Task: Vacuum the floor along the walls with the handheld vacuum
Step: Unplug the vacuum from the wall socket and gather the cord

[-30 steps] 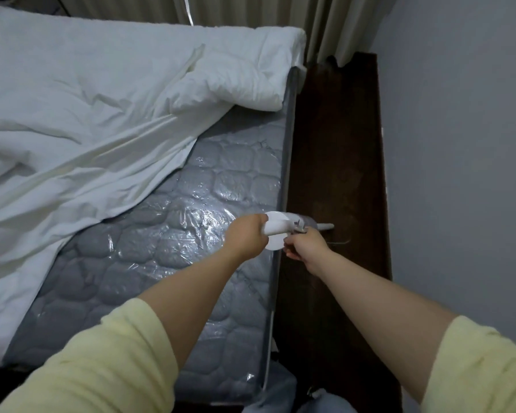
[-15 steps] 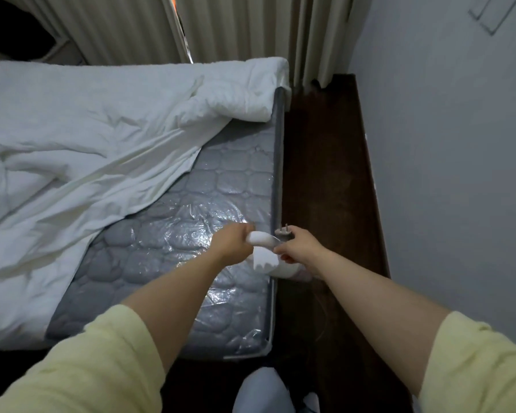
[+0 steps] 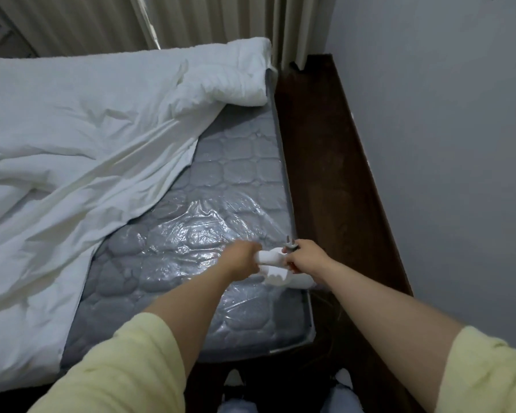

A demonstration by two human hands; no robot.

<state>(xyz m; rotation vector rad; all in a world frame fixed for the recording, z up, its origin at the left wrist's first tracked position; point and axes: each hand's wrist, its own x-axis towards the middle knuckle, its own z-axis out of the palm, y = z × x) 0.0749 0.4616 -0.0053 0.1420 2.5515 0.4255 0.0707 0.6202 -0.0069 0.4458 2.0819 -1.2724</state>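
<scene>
Two hands are closed on the vacuum (image 3: 276, 265) above the mattress (image 3: 191, 263) corner, left hand (image 3: 243, 260) and right hand (image 3: 306, 259) gripping its rigid, seemingly light, smooth body, best held by the handle.

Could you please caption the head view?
Both hands, left hand and right hand, grip a white handheld vacuum beside the mattress.

A narrow strip of dark floor (image 3: 334, 174) runs open between mattress (image 3: 239, 180) and wall (image 3: 444, 144).
</scene>
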